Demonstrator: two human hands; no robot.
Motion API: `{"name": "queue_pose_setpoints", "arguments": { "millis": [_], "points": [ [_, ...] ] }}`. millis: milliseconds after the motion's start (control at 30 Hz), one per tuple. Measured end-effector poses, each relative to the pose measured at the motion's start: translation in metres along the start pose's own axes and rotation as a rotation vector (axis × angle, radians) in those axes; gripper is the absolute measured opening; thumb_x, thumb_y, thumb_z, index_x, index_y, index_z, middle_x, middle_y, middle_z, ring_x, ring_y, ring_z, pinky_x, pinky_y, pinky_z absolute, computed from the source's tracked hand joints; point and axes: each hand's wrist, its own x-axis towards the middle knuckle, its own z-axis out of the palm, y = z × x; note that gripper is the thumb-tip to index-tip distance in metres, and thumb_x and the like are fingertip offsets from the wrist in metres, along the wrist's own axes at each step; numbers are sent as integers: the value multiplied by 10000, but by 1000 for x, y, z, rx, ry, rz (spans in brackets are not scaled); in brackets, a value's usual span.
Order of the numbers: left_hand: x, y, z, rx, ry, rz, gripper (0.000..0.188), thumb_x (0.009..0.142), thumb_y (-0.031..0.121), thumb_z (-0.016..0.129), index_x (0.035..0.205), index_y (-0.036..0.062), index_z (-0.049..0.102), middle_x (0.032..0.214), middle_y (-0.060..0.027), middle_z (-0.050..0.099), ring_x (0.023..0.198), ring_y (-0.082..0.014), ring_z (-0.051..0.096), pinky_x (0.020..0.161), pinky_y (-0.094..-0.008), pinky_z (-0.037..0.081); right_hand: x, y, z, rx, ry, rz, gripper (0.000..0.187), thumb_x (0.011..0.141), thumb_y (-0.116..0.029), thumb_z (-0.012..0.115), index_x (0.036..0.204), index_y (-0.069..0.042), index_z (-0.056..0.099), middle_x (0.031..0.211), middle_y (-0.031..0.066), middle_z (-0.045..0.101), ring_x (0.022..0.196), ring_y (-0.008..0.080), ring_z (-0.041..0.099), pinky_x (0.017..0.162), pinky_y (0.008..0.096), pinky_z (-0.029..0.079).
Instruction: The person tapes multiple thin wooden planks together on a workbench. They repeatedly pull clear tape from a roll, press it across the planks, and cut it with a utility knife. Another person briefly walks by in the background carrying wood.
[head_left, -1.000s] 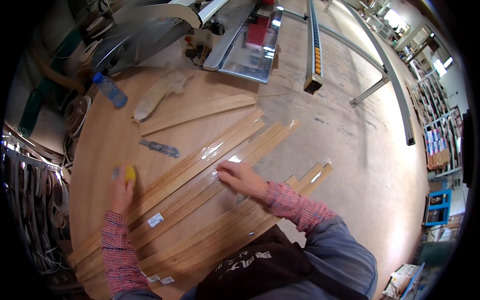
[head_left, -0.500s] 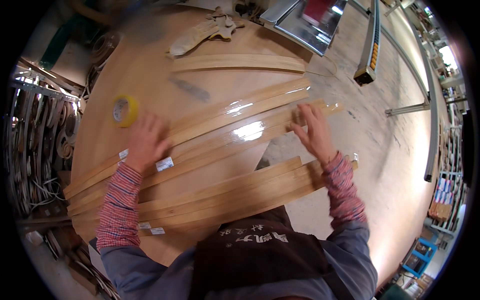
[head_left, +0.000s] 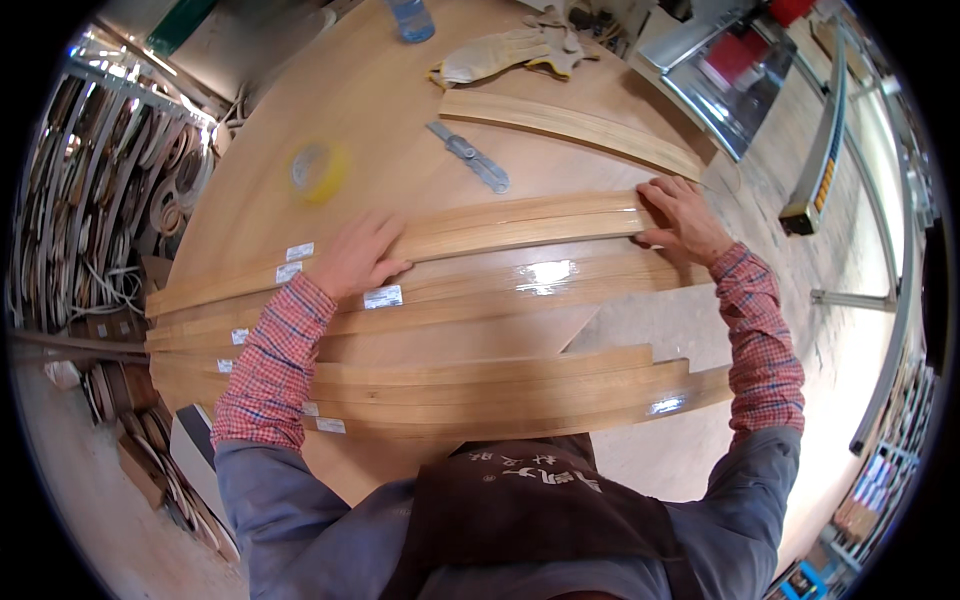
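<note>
A pair of long pale wooden strips (head_left: 520, 222), side by side with glossy clear tape near the right end, lies across the table. My left hand (head_left: 352, 255) is closed over this pair left of its middle, thumb along the near edge. At the right end, my right hand (head_left: 688, 222) grips the same pair, with fingers at the far side and thumb at the near side. Just nearer lies a second group of taped strips (head_left: 480, 292). Closest to my body rests another bundle of strips (head_left: 500, 385) with stepped right ends. Small white labels (head_left: 383, 297) sit on the strips.
Beyond the strips are a yellow tape roll (head_left: 320, 172), a grey utility knife (head_left: 468, 157), another wooden strip (head_left: 570, 132), work gloves (head_left: 510, 55) and a blue bottle (head_left: 410, 20). A metal-topped machine (head_left: 715, 75) stands far right; racks of curved strips (head_left: 90, 190) line the left.
My right hand has come down from above the strips onto the right end of the far pair. My left hand has settled on that pair. The whole view has turned slightly.
</note>
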Motion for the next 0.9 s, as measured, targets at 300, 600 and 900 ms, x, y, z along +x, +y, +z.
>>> {"name": "queue_pose_setpoints", "arguments": {
  "millis": [300, 600, 900],
  "points": [
    [19, -18, -37, -305, -127, -75, 335, 1021, 313, 645, 1066, -14, 700, 1084, -165, 662, 1037, -323, 647, 899, -405, 509, 25, 30, -27, 596, -278, 154, 483, 1013, -391, 728, 1192, 58, 719, 980, 138, 730, 962, 182, 671, 853, 320, 538],
    [30, -16, -10, -127, 128, -239, 281, 1019, 309, 639, 930, 49, 697, 880, -153, 688, 858, -348, 667, 750, -439, 513, 27, 10, -9, 99, 82, 219, 357, 1010, -392, 682, 1062, -45, 752, 890, 230, 729, 833, 405, 716, 736, 453, 551],
    [10, 0, -5, 181, 280, 11, 463, 888, 333, 752, 1202, 13, 640, 1215, -138, 604, 1142, -356, 574, 907, -459, 501, 25, 11, 20, -36, 167, 292, 304, 1007, -375, 685, 1026, -73, 709, 926, 171, 740, 885, 400, 701, 756, 466, 551]
  ]
}}
